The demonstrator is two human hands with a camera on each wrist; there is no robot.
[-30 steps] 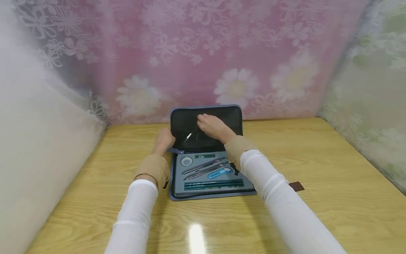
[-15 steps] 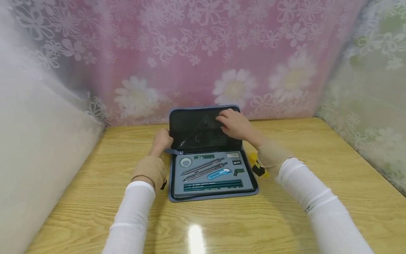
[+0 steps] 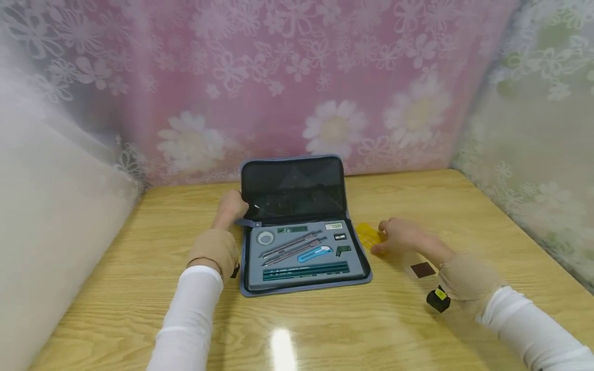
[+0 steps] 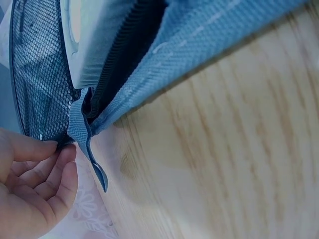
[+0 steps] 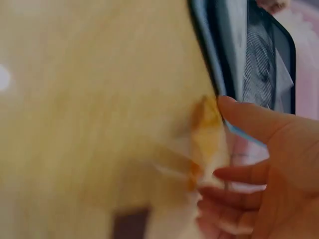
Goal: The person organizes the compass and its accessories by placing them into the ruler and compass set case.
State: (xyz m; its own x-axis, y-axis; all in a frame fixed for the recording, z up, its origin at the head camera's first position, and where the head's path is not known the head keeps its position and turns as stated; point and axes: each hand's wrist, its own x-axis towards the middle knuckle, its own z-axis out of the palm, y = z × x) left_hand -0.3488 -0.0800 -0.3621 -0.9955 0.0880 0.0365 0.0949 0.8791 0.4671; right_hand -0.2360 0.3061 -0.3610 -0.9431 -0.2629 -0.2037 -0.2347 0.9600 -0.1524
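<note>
A blue-edged zip case (image 3: 306, 291) lies unfolded on the table, its lid (image 3: 292, 170) raised and lined with dark mesh. My left hand (image 3: 230, 207) pinches the lid's left edge near the hinge; in the left wrist view the thumb and fingertips (image 4: 47, 145) meet on the mesh border. A clear triangular shape shows behind the mesh. To the right of the case lies a flat yellow piece (image 3: 367, 236), its kind unclear. Over its right end is my right hand (image 3: 402, 238), blurred, thumb apart from loosely bent fingers; contact cannot be told.
The case's grey tray holds a round white disc (image 3: 265, 238), two metal compasses (image 3: 292, 250), a blue utility knife (image 3: 315, 254), green pencils (image 3: 306, 271), a sharpener (image 3: 340, 237) and an eraser (image 3: 333, 226). A dark brown rectangle (image 3: 423, 269) lies at right on the wooden table (image 3: 139, 288).
My right hand has left the lid's mesh, where it held a thin shiny-ended thing, and moved down and right to the yellow piece. The left hand keeps its hold on the lid.
</note>
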